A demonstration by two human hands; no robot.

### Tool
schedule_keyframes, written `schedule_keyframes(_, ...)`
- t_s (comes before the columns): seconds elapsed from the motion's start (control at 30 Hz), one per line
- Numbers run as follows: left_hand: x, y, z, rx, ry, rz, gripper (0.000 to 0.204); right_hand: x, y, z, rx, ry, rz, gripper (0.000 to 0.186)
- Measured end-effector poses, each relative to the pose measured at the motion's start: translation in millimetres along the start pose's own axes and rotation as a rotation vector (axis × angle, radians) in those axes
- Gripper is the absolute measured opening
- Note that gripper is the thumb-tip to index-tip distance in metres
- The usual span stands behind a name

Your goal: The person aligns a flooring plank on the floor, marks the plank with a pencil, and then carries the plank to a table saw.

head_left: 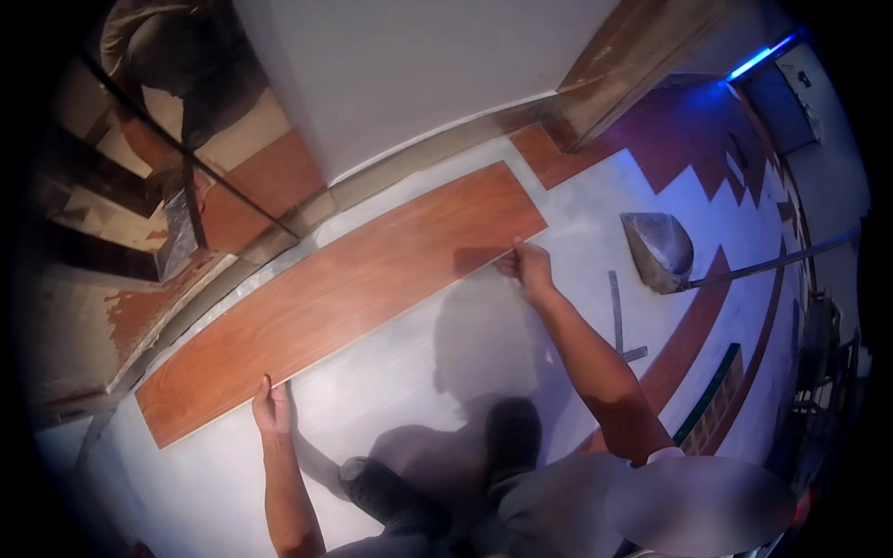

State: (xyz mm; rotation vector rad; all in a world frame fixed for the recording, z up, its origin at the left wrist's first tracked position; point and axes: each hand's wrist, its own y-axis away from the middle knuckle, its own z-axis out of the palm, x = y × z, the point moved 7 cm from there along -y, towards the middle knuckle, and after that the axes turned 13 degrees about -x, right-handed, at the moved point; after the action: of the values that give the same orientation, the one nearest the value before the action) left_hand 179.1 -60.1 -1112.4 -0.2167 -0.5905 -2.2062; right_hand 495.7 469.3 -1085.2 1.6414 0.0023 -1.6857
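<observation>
A long reddish-brown wood-grain plank [344,298] spans the middle of the view, held slightly angled above the pale grey floor [163,498]. My left hand [273,406] grips its near edge toward the left end, thumb on top and fingers mostly hidden underneath. My right hand [527,265] is closed on the same edge near the right end. My shoes [381,488] are below, among shadows on the floor. Right of my right forearm lies a metal square [614,312].
A grey scoop-like tool [656,251] with a long handle lies right. Loose planks [693,325] and a green-edged object [704,395] lie beside it; stepped planks [679,139] reach toward a blue light strip [758,58]. A pale wall [409,65] and reflective panel [158,167] border the far and left sides.
</observation>
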Motion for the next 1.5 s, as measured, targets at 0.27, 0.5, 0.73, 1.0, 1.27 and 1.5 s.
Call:
schedule_keyframes(0.27, -40.1, -9.7, 18.4, -0.016, 0.008, -0.073, 0.05, -21.3, -28.4, -30.6, 0.086, 0.182, 0.022, 0.038)
schedule_keyframes(0.5, -55.1, -16.8, 36.4, -0.077, -0.079, -0.061, 0.052, -19.5, -54.0, -52.0, 0.105, 0.191, 0.077, 0.041)
schedule_keyframes(0.73, -61.5, -17.6, 52.9, -0.088, -0.076, -0.05, 0.055, -23.3, -58.8, -57.4, 0.098, 0.159, 0.058, 0.041)
schedule_keyframes(1.0, -67.0, -18.6, 57.1, -0.095, -0.154, -0.073, 0.056, -25.0, -63.1, -63.1, 0.14, 0.233, 0.045, 0.041)
schedule_keyframes(1.27, -70.6, -13.2, 66.9, -0.167, -0.221, -0.119, 0.055, -32.5, -60.2, -58.6, 0.153, 0.225, 0.037, 0.041)
schedule_keyframes(1.5, -66.0, -12.9, 52.7, -0.065, -0.29, -0.137, 0.052, -32.6, -67.8, -62.0, 0.152, 0.266, 0.031, 0.038)
